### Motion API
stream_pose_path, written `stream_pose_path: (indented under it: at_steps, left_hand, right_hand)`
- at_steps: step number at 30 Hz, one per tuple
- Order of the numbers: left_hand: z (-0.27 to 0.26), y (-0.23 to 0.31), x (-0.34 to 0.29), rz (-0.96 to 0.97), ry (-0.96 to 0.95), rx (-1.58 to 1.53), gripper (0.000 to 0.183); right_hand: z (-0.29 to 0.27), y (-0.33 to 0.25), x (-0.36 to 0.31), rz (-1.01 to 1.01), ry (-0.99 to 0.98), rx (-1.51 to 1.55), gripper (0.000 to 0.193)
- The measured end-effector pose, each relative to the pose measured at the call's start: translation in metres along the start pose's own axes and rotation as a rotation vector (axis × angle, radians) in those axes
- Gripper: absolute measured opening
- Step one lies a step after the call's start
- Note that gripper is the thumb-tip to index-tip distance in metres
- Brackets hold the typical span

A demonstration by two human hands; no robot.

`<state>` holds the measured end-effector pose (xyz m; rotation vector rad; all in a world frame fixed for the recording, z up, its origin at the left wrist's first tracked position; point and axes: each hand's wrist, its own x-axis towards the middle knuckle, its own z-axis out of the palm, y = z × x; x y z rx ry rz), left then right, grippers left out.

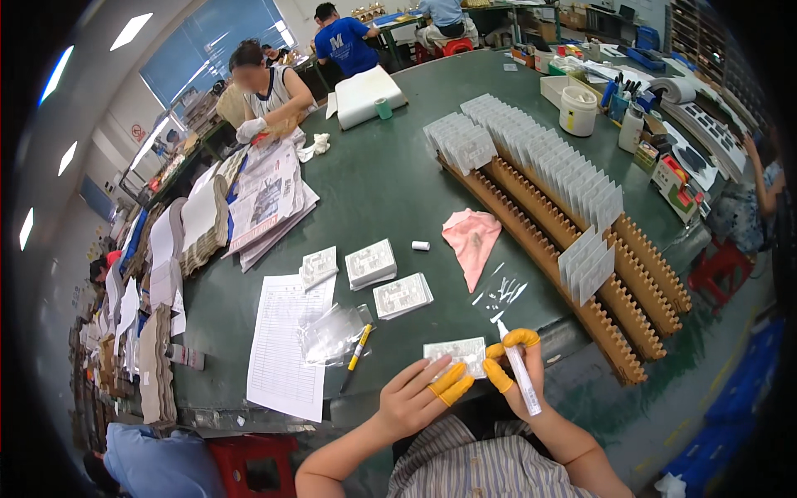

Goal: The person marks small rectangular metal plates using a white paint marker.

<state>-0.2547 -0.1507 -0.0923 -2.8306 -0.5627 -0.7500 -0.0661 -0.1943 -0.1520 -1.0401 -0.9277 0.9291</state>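
A small flat stack of grey printed cards [458,352] lies at the table's near edge in front of me. My left hand [422,397], with yellow finger cots on two fingers, rests over its left part, fingers stretched out. In my right hand [526,365], also in yellow finger cots, is a slim white tube [520,372] with a narrow tip, pointing away from me. Other fingers of that hand are at the stack's right edge. Beyond the tip, white smears [505,292] mark the green table. Further off lie a pink cloth [471,242] and a short white cylinder [421,246].
Notched brown racks [573,282] holding upright clear sheets [548,162] stand at the right. Card stacks [370,262], a printed form [286,357], clear plastic bags [334,334] and a yellow marker [359,347] lie left. A co-worker [270,91] handles newspapers [270,195] across the table.
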Motion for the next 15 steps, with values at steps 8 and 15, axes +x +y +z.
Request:
stream_pose_path:
  at_steps: [8,15]
  left_hand:
    - [0.007,0.02,-0.008,-1.143,0.667,-1.482,0.047]
    - [0.018,0.011,-0.048,-1.234,0.253,-1.657,0.037]
  right_hand:
    - [0.0,0.001,0.0,-0.006,-0.032,-0.04,0.039]
    - [0.004,-0.001,0.0,0.007,-0.12,-0.088,0.037]
